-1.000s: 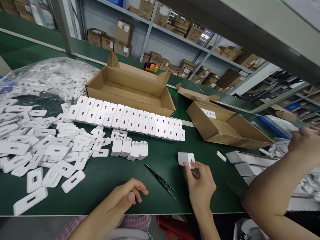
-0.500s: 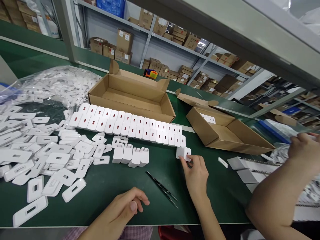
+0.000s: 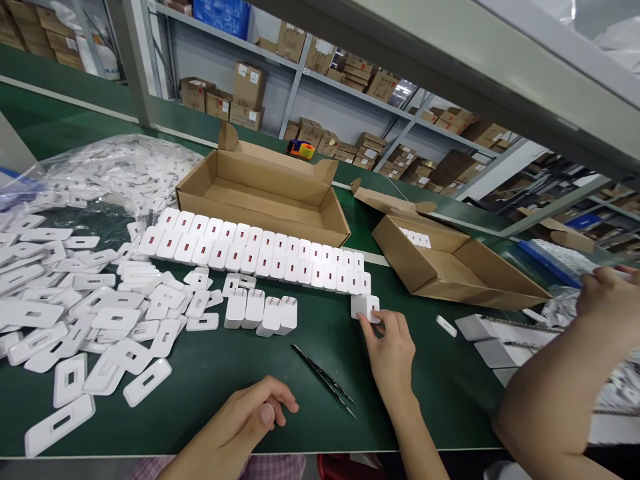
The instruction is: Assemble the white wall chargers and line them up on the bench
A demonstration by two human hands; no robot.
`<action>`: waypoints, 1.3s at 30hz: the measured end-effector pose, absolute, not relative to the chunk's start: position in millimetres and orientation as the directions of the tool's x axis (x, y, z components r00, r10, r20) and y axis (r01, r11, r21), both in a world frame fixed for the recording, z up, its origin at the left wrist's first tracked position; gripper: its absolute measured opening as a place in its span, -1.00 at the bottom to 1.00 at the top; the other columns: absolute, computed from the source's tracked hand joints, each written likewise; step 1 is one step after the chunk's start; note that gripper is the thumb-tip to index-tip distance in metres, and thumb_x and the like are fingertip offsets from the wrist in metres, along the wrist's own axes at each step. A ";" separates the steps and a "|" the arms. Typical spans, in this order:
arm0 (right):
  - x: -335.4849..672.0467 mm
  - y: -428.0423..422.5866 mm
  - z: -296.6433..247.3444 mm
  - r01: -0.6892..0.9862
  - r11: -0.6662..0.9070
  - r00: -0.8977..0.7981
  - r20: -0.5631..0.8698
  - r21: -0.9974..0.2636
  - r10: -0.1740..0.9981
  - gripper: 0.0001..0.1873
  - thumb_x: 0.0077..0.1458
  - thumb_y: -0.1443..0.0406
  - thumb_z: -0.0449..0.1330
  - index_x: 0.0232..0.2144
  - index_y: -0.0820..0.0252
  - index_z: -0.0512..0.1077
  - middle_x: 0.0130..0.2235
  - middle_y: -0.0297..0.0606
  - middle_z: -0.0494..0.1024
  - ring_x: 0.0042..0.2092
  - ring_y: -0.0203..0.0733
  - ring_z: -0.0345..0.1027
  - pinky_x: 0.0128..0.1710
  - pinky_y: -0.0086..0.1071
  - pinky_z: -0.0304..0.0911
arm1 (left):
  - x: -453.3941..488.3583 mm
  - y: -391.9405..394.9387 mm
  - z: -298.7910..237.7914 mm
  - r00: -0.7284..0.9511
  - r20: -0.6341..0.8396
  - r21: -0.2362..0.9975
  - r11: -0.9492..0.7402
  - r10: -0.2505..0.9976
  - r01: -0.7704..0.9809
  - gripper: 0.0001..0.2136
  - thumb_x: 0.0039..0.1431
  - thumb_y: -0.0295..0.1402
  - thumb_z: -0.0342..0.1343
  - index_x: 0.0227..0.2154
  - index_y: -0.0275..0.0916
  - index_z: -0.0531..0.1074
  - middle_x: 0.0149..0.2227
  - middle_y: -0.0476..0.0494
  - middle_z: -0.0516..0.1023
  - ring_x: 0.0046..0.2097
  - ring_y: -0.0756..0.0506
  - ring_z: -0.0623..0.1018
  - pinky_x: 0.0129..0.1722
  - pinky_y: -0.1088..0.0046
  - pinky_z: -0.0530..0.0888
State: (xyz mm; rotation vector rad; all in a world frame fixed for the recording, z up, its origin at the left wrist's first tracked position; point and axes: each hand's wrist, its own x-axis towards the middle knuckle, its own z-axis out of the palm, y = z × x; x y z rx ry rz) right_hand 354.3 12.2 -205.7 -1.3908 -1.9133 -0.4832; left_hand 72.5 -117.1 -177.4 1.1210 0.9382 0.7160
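My right hand (image 3: 393,347) pinches a white USB charger (image 3: 361,307) between thumb and fingers at the near end of the charger rows. My left hand (image 3: 263,407) rests over the front of the table, its fingers loosely curved and nothing in them. Between the hands lie dark tweezers (image 3: 325,380). Two long rows of white chargers (image 3: 250,257) with red port slots stand side by side. In front of them are several chargers with prongs up (image 3: 270,313). Loose white slotted covers (image 3: 117,317) are heaped on the left.
An open cardboard box (image 3: 260,193) stands behind the rows. Another cardboard box (image 3: 450,260) on the right holds a few chargers. A clear bag (image 3: 125,167) of white parts lies at the back left. A co-worker's arm (image 3: 560,380) reaches in from the right, beside white boxes.
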 end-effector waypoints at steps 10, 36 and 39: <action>353.1 12.1 -206.4 0.925 0.361 -0.169 0.723 -0.119 0.670 -0.72 0.36 0.12 0.06 -0.29 0.19 0.36 -0.27 -0.15 0.45 -0.34 -0.20 0.45 -0.50 -0.39 0.43 | 72.9 -117.1 -179.4 0.455 -0.267 0.954 0.300 0.849 -0.001 -0.31 0.21 0.32 -0.28 -0.12 -0.15 0.46 -0.16 -0.19 0.44 -0.13 -0.20 0.40 -0.06 0.31 0.31; 296.3 -18.8 -197.2 0.853 0.506 -0.283 0.702 -0.127 0.653 -0.85 0.34 0.23 0.11 -0.28 0.15 0.34 -0.27 -0.20 0.46 -0.35 -0.26 0.44 -0.46 -0.44 0.44 | 72.5 -122.8 -188.4 -0.021 0.177 0.976 -0.173 0.984 0.130 -0.66 0.42 -0.12 -0.11 -0.35 -0.12 0.49 -0.29 -0.21 0.55 -0.19 -0.23 0.48 -0.13 0.20 0.42; 273.1 -19.3 -195.2 0.810 0.568 -0.334 0.680 -0.147 0.652 -0.86 0.36 0.25 0.08 -0.28 0.15 0.32 -0.26 -0.19 0.46 -0.38 -0.27 0.43 -0.51 -0.46 0.39 | 61.2 -108.6 -180.5 -0.016 0.407 0.780 -0.338 0.913 0.527 -0.83 0.40 -0.30 -0.04 -0.21 -0.06 0.47 -0.12 -0.20 0.56 0.00 -0.29 0.42 0.02 0.05 0.41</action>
